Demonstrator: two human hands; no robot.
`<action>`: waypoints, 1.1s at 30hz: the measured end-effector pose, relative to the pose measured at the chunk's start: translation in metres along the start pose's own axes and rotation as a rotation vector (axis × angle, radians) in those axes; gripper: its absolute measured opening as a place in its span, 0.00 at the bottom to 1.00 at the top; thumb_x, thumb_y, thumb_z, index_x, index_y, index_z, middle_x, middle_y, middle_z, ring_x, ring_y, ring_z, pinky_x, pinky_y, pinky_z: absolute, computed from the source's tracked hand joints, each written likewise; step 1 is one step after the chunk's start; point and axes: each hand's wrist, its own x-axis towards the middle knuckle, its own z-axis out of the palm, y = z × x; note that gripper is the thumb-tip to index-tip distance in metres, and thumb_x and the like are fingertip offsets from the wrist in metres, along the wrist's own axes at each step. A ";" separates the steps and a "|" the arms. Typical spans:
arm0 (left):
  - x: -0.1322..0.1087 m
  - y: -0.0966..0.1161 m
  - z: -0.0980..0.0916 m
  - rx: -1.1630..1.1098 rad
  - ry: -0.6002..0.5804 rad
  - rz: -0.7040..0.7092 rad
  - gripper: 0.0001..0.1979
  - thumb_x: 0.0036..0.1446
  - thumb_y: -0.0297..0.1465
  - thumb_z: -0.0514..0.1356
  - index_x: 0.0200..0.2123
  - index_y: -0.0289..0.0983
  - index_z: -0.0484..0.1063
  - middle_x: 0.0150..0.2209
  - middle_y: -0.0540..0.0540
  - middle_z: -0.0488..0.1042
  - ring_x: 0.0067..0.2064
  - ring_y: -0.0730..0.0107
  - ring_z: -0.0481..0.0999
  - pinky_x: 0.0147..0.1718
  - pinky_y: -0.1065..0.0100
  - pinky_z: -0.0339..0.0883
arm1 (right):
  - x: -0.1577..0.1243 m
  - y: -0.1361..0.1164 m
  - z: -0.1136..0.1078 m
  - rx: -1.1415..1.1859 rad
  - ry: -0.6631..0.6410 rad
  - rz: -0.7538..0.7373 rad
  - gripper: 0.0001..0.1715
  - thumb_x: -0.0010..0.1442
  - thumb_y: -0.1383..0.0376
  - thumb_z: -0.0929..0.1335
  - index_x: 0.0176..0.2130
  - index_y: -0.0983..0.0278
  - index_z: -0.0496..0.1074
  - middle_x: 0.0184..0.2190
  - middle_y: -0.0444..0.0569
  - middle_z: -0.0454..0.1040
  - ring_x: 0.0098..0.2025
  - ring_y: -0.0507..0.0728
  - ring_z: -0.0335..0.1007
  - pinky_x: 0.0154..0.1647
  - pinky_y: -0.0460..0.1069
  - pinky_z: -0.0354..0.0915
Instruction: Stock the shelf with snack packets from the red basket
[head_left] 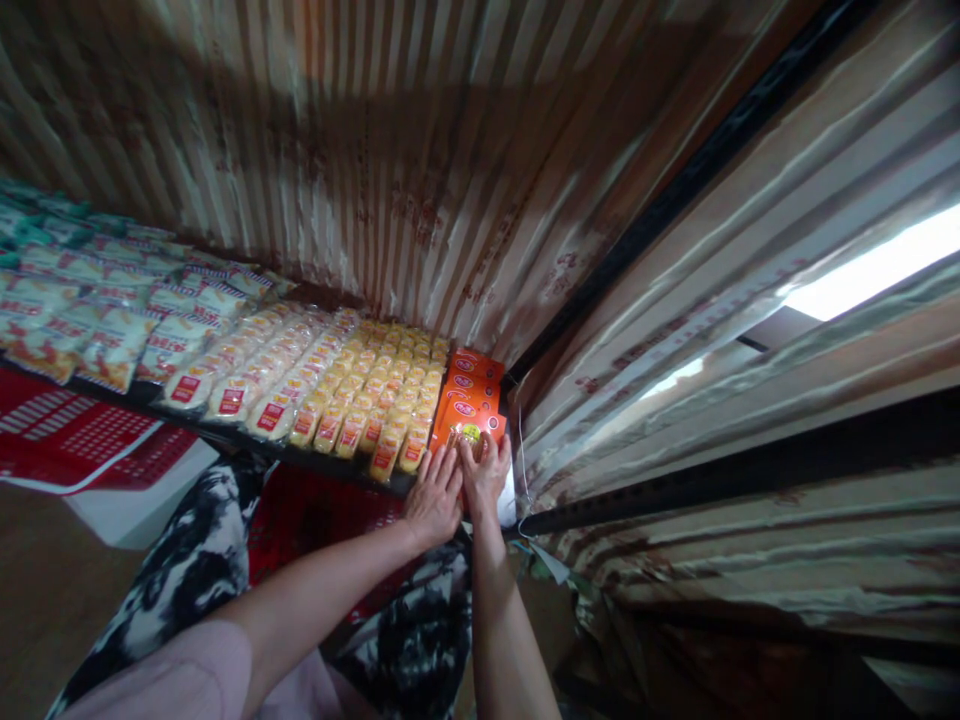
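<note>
Orange snack packets (470, 382) overlap in a row at the right end of a low shelf. The nearest of them has a clear window and a yellow-green label (471, 433). My left hand (437, 500) grips its left front corner, fingers long and close together. On the right side of the same packet, my right hand (487, 472) holds on with thumb and fingers apart. The lower part of this packet is hidden by both hands. Just left of my left hand lie rows of small yellow wrapped cakes (375, 385).
Farther left are long packs of pale wrapped cakes (247, 365), white bags (120, 320) and green bags (45, 215). A red basket (90, 430) stands below the shelf edge. Stacked cardboard (360, 170) forms the back; a dark metal post (675, 190) rises at right.
</note>
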 end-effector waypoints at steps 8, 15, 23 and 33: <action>-0.001 -0.001 0.002 -0.025 -0.006 0.016 0.29 0.61 0.34 0.50 0.62 0.24 0.56 0.67 0.31 0.49 0.68 0.51 0.45 0.65 0.52 0.45 | 0.000 0.005 0.004 0.016 -0.035 -0.051 0.34 0.57 0.45 0.62 0.51 0.66 0.69 0.58 0.63 0.61 0.59 0.65 0.58 0.56 0.59 0.60; -0.003 -0.002 0.004 0.026 0.046 0.045 0.29 0.61 0.34 0.50 0.62 0.24 0.56 0.66 0.31 0.51 0.68 0.51 0.45 0.65 0.50 0.45 | 0.001 0.009 0.006 -0.003 -0.106 -0.068 0.36 0.58 0.46 0.63 0.56 0.67 0.67 0.62 0.62 0.59 0.65 0.65 0.50 0.61 0.60 0.55; -0.003 -0.004 0.006 0.012 0.081 0.042 0.30 0.61 0.34 0.50 0.62 0.23 0.56 0.66 0.30 0.51 0.68 0.53 0.46 0.65 0.50 0.46 | 0.001 0.009 0.007 -0.091 -0.129 -0.089 0.36 0.58 0.47 0.64 0.57 0.65 0.65 0.63 0.61 0.58 0.65 0.66 0.51 0.60 0.60 0.56; -0.002 -0.001 0.006 0.007 0.064 0.016 0.28 0.59 0.33 0.52 0.58 0.20 0.61 0.64 0.27 0.55 0.67 0.47 0.50 0.64 0.49 0.50 | 0.007 0.003 0.001 -0.161 -0.199 -0.123 0.35 0.58 0.48 0.63 0.57 0.65 0.65 0.62 0.57 0.60 0.63 0.66 0.54 0.61 0.58 0.55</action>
